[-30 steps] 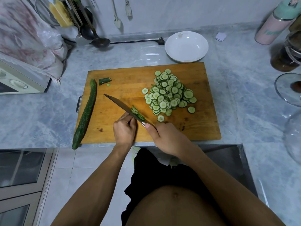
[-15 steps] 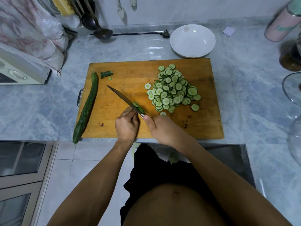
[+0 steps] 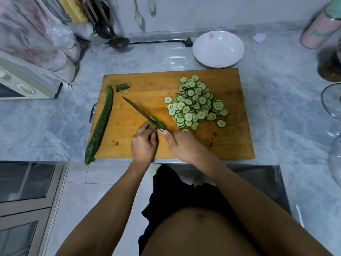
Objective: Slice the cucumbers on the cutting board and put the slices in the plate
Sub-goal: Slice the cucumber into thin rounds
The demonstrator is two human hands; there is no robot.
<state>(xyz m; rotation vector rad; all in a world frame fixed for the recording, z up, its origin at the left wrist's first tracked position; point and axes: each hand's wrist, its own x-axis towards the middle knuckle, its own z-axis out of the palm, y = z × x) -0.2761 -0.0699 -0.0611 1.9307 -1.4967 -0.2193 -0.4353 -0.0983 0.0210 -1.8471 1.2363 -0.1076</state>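
Fingers (image 3: 147, 131) of our left hand (image 3: 143, 145) are curled together over the last short stub of cucumber (image 3: 151, 125), pinning it to the cutting board (image 3: 144, 108); a ring sits on one of them. Our right hand (image 3: 184, 145) is wrapped around the handle of the one knife (image 3: 142, 112), thumb along the top, its blade slanting up and to the left with a few fresh slices clinging to it right beside the stub.

We count two hands, one knife and one board. One whole cucumber (image 3: 100, 124) lies along the board's left edge, its near tip hanging past the front. One cut-off end piece (image 3: 122, 87) and a tiny scrap lie near the far left corner. Right of the blade sits a single heap of slices (image 3: 196, 103), too many and too overlapped for us to count, with a few strays around it.

Beyond the board, just touching its far edge, one white plate (image 3: 218, 48) holds no slices. All this rests on a grey marbled counter (image 3: 55, 117). A ladle (image 3: 118, 41) and a power cord lie against the back wall.
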